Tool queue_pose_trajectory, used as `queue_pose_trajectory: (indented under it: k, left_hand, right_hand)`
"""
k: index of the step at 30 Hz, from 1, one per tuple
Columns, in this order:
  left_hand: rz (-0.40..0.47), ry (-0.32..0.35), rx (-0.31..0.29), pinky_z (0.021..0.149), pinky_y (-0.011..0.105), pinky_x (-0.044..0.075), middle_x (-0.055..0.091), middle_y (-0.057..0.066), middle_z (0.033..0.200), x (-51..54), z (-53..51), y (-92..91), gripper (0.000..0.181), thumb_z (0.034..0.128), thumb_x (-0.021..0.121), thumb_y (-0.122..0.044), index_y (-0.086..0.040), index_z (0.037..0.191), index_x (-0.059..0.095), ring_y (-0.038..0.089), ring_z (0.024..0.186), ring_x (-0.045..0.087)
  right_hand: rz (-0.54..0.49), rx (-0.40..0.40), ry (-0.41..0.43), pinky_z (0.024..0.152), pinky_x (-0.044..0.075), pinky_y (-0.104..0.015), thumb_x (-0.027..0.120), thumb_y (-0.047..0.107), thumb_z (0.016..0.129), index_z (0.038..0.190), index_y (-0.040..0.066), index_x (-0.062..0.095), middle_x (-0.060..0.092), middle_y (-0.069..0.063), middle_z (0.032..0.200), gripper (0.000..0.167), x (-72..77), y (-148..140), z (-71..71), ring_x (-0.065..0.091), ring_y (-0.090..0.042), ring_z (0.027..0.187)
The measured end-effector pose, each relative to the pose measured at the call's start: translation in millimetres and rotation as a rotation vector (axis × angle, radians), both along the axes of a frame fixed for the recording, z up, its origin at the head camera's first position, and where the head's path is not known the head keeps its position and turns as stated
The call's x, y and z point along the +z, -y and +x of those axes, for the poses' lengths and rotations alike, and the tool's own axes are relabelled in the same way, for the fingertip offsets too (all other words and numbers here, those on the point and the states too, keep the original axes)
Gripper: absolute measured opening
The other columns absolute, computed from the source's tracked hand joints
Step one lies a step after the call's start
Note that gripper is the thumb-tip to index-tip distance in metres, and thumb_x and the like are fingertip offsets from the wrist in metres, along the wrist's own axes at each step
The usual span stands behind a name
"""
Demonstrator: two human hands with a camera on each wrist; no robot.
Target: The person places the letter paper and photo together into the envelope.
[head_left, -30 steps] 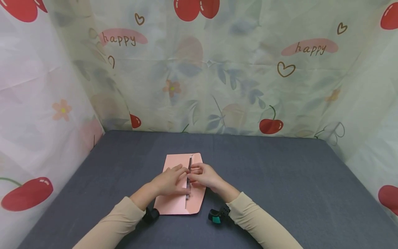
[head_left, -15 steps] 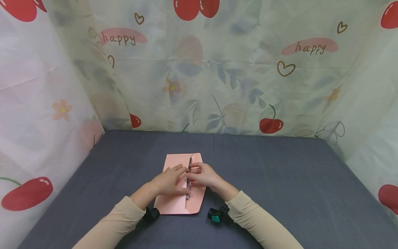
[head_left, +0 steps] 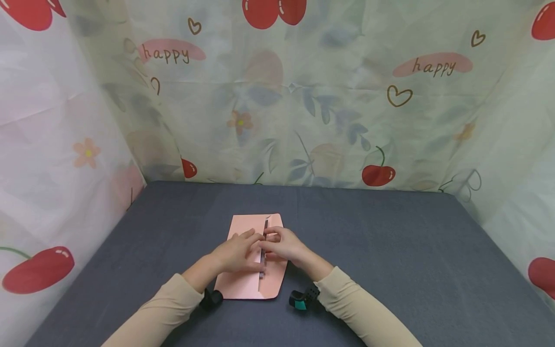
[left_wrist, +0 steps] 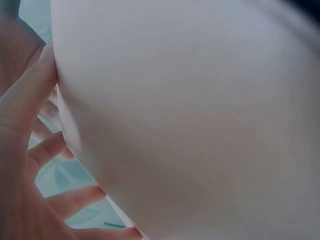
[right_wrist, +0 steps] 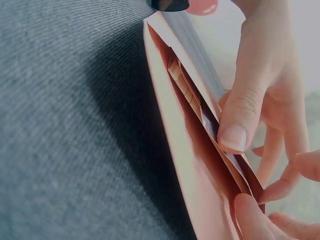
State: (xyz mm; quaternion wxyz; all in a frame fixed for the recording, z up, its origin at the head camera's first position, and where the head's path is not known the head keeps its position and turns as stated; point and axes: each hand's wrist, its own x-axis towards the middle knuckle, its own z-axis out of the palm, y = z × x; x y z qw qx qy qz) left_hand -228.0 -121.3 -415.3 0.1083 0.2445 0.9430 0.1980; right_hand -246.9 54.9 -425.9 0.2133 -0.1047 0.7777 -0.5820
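A pink paper envelope (head_left: 238,286) lies on the dark table, its flap folded out to the right. My left hand (head_left: 236,253) reaches across it and holds the edge of the mouth, thumb and fingers spread along that edge. From the other side my right hand (head_left: 282,243) pinches at the same edge. In the right wrist view the mouth gapes, and folded brownish paper (right_wrist: 181,82) with something whitish beside it shows inside. The right thumb (right_wrist: 249,215) sits at the opening. In the left wrist view the envelope's panel (left_wrist: 190,125) fills most of the picture.
A dark cloth-covered table (head_left: 373,255) spreads around the envelope. Patterned curtains (head_left: 325,96) with cherries and hearts stand behind and at both sides. Black wrist devices (head_left: 299,300) sit under both cuffs, close to the tabletop.
My right hand's fingertips have shifted very slightly to the left along the envelope's mouth. The left hand and the envelope have stayed in place.
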Motion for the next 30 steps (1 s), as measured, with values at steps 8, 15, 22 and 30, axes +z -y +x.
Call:
queue_pose_trajectory:
  k: [8,15,22,30]
  left_hand:
    - [-0.007,-0.002,0.003,0.110,0.060,0.023,0.036,0.023,0.146,-1.1,-0.7,-1.1,0.067,0.0769,0.071,-0.049,-0.017,0.131,0.046,0.039,0.130,0.044]
    - [-0.020,0.001,0.013,0.111,0.060,0.022,0.037,0.022,0.145,0.2,0.1,-2.3,0.063,0.0746,0.072,-0.050,-0.019,0.125,0.050,0.039,0.130,0.043]
    - [-0.039,0.009,0.051,0.111,0.060,0.023,0.034,0.021,0.148,-0.1,1.6,-4.0,0.057,0.0729,0.072,-0.053,-0.025,0.118,0.051,0.041,0.130,0.042]
    - [-0.070,0.040,0.106,0.100,0.066,0.033,0.032,0.018,0.150,2.2,5.3,-7.4,0.055,0.0745,0.071,-0.053,-0.028,0.120,0.051,0.054,0.132,0.030]
  right_hand:
    - [-0.013,-0.014,0.018,0.080,0.056,-0.034,0.063,0.020,0.088,0.132,-0.003,0.044,0.057,-0.024,0.127,0.052,-0.6,-4.0,0.4,0.065,-0.023,0.101]
    - [0.006,0.004,-0.014,0.079,0.056,-0.034,0.060,0.017,0.090,0.131,-0.004,0.043,0.057,-0.026,0.124,0.049,-0.1,-9.9,2.1,0.068,-0.026,0.096]
    - [0.003,-0.009,-0.016,0.077,0.057,-0.035,0.059,0.016,0.091,0.128,-0.004,0.047,0.060,-0.025,0.119,0.043,2.0,-18.8,3.3,0.068,-0.026,0.094]
    - [0.031,-0.006,-0.017,0.075,0.057,-0.033,0.058,0.017,0.091,0.123,-0.003,0.051,0.063,-0.021,0.111,0.038,4.5,-33.8,7.7,0.068,-0.019,0.086]
